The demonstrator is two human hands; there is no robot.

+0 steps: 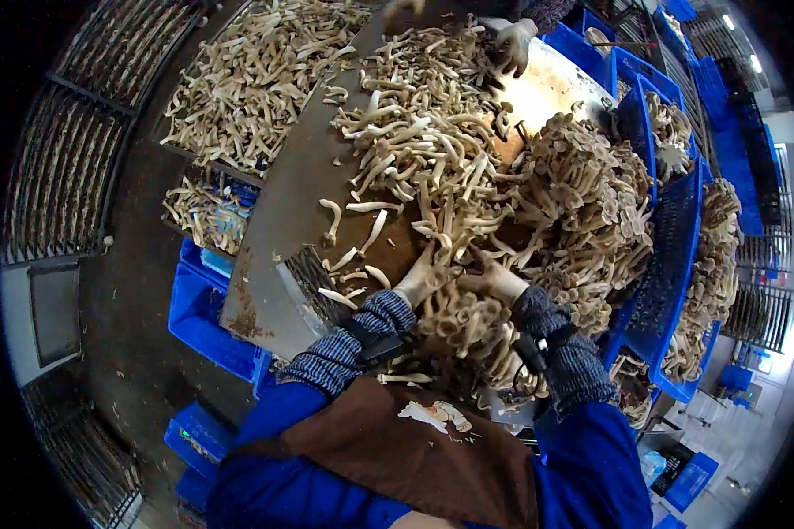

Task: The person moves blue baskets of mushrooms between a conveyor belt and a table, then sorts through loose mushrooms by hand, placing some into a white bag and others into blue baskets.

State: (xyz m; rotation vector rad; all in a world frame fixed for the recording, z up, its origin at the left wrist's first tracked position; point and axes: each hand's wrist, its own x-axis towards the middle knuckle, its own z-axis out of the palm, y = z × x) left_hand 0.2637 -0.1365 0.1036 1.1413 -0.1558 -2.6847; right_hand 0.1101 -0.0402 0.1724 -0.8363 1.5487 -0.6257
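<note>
A blurred mushroom cluster (pixel 469 319) lies low between my two hands, its caps toward my apron. My left hand (pixel 422 279) is closed at the cluster's left side, with its fingertips among mushroom stems. From the other side, my right hand (pixel 498 280) grips the same cluster, thumb raised and fingers bent inward. Some fingertips are hidden by mushrooms. Just beyond the hands, a heap of loose long-stemmed mushrooms (pixel 423 150) covers the table (pixel 278 207). Several single mushrooms (pixel 375 231) lie left of it.
Large mushroom clusters (pixel 582 212) are piled at the right, against a blue crate (pixel 670 264). A metal plate (pixel 304 286) sits near my left forearm. Another person's gloved hand (pixel 513 46) is at the far side. More mushrooms (pixel 251 84) fill a container at upper left.
</note>
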